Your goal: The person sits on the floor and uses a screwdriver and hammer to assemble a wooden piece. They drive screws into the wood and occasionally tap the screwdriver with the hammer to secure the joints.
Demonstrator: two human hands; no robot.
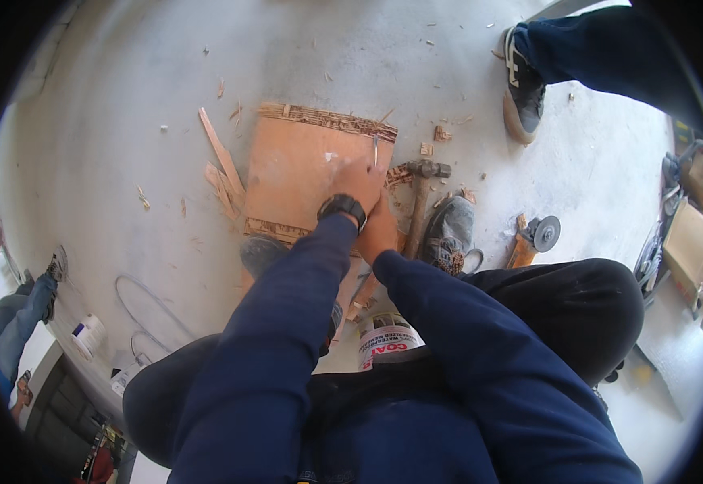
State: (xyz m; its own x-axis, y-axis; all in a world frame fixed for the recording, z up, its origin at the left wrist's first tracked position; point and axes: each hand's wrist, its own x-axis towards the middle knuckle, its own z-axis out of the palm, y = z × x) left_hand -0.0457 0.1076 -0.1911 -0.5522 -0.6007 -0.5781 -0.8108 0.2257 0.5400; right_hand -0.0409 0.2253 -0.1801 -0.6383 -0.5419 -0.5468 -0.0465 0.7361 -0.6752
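Observation:
My left hand, a dark watch on its wrist, is closed over the board's right side. From its far side sticks a narrow tool with a thin pale shaft, pointing at the board's far edge; its exact kind is hard to make out. Close against the left hand, my right hand is also closed, its fingers mostly hidden. Beneath them lies a flat wooden board with rough, chipped strips along its far and near edges. A hammer with a wooden handle lies just right of my hands.
Wood strips and chips litter the floor. My shoes flank the board's near end, with a bucket between my legs. An angle grinder is at the right. Another person's shoe stands far right; someone else's leg shows at left.

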